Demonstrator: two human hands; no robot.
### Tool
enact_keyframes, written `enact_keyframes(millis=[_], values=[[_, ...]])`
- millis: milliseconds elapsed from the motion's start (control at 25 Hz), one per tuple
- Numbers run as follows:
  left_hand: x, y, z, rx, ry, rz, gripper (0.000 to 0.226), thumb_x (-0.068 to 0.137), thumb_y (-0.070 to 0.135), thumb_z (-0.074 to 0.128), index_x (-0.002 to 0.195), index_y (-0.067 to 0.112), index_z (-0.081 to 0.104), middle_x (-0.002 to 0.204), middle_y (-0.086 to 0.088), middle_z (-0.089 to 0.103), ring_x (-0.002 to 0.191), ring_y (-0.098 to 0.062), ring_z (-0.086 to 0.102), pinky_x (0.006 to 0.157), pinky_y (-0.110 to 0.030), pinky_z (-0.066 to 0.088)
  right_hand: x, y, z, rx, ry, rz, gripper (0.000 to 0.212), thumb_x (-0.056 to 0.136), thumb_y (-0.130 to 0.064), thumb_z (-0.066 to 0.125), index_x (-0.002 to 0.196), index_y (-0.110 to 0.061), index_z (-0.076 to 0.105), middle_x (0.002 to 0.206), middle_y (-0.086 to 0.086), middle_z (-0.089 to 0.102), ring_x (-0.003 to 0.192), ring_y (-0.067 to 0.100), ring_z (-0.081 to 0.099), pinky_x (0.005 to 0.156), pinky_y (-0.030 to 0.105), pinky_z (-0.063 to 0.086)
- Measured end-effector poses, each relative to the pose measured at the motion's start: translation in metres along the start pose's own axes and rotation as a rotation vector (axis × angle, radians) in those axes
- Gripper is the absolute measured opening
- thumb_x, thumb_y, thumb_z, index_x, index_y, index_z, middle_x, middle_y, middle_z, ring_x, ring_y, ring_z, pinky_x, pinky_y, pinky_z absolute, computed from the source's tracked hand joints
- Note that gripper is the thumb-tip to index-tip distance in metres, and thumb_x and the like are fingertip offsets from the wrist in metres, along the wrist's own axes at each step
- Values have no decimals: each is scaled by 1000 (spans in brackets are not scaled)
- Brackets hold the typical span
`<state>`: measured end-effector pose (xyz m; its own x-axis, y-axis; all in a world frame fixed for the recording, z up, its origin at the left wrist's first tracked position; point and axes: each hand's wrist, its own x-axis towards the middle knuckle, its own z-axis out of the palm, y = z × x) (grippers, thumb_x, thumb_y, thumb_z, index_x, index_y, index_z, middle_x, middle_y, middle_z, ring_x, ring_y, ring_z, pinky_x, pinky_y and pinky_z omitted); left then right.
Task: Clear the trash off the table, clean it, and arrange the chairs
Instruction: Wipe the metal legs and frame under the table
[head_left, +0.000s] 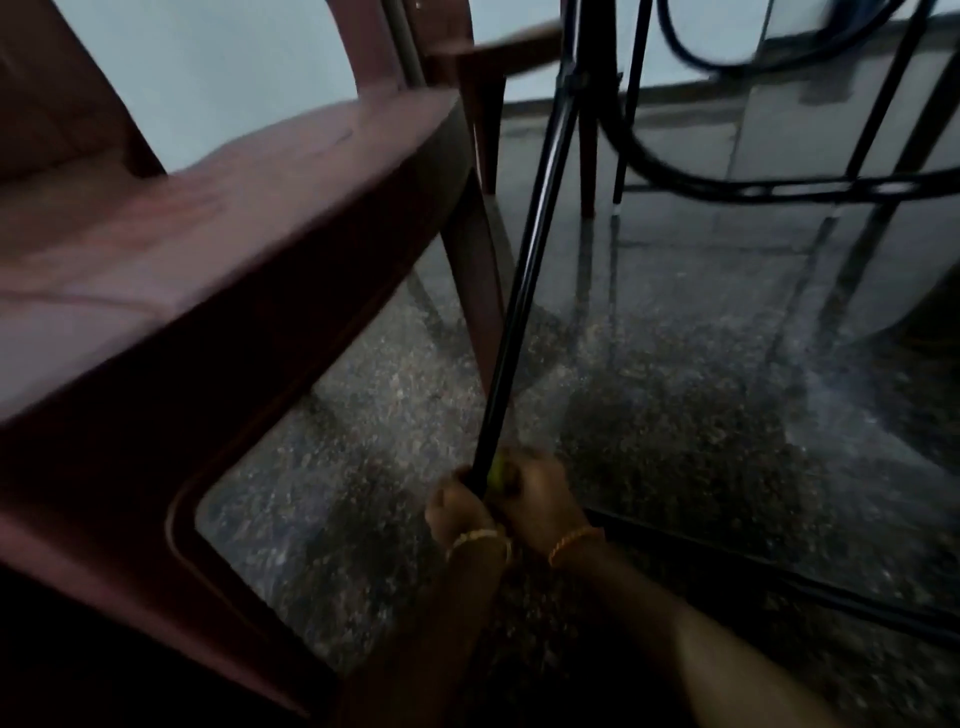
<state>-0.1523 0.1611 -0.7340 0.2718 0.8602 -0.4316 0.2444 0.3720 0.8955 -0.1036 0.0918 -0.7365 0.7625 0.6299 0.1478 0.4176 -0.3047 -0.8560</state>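
Both fists closed on a thin black pole (524, 291), low down: left hand (457, 506) wrapped round it from the left, right hand (530, 499) just beside it, touching, with something small and yellow-green (498, 470) pinched between the two, too blurred to name. Gold bangles on both wrists. Pole slanting up and away, crossing right in front of the near front leg of a maroon plastic chair (208, 249); whether it touches the leg, hard to say.

Chair filling the left of the view, seat close and high, looks tipped, though the wide lens may exaggerate this. No trash visible; the worktop (779, 545) apparently a glass pane with a dark rim at lower right, speckled floor (363, 415) showing through.

Likely trouble: pole catching on the chair leg and dragging or toppling the chair if swung left; striking the glass edge if swung right. Grip crowded, two hands on one short stretch, so poor leverage and a chance of slipping.

Further obstacles: black metal frame legs (852, 249) and a curved black ring (779, 187) behind, a second brown chair (498, 57) beyond, loose dark cable (691, 47) hanging at top. Tight space, heavy blur, dim light.
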Motion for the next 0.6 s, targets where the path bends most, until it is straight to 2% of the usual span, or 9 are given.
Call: enact_keyframes(millis=[40,120,160,280,360,440,520,560,600], values=[[-4,1,1,56,9,51,31,95,12,43,117,3,63,121,-19,62,115,-33,55,88,-20,41,0,-9,-6,35,117,-8,31,76,-19,75,103,-6,66,94,10,64,85,23,63,81,34,53],[-15,9,8,199,135,137,30,90,18,46,112,14,66,120,-17,63,118,-32,51,100,-33,38,11,-30,-29,81,378,-156,52,74,-9,74,124,-13,59,97,6,57,83,10,59,78,24,52],[-19,20,18,310,199,234,34,85,24,46,111,17,66,119,-16,62,121,-32,48,102,-40,33,26,-46,-49,106,504,-272,58,74,-6,72,129,-13,55,98,4,52,80,4,55,75,19,50],[-38,62,55,478,231,554,48,75,26,56,120,10,58,122,-18,55,122,-34,45,100,-47,29,74,-103,-115,37,821,-560,55,80,-8,63,133,-9,51,111,7,42,90,9,53,78,19,50],[-47,90,82,497,170,660,55,77,24,61,128,10,48,130,-16,47,125,-33,41,103,-48,24,101,-137,-152,-96,892,-652,53,81,-1,61,133,-4,50,115,21,43,99,14,50,85,19,48],[-50,110,99,474,122,707,53,84,26,55,133,10,42,135,-14,45,129,-31,39,105,-49,21,121,-156,-172,-196,876,-619,51,85,3,57,135,-4,49,118,25,42,100,18,49,88,13,39],[-44,119,104,446,69,729,47,91,28,48,135,10,40,134,-15,48,127,-31,43,105,-49,25,131,-167,-176,-219,844,-561,50,90,0,52,139,-7,44,124,20,40,102,15,48,92,11,35],[-39,118,103,438,38,750,46,94,27,45,136,9,40,132,-16,50,124,-32,46,104,-47,31,136,-168,-173,-193,833,-546,48,93,-4,50,141,-7,41,127,11,41,103,7,47,94,8,33],[-32,115,99,431,5,794,46,94,25,44,136,7,40,130,-17,52,121,-33,49,102,-45,37,140,-166,-169,-161,841,-520,46,96,-12,48,141,-6,40,127,-6,41,102,-7,45,92,1,30]])
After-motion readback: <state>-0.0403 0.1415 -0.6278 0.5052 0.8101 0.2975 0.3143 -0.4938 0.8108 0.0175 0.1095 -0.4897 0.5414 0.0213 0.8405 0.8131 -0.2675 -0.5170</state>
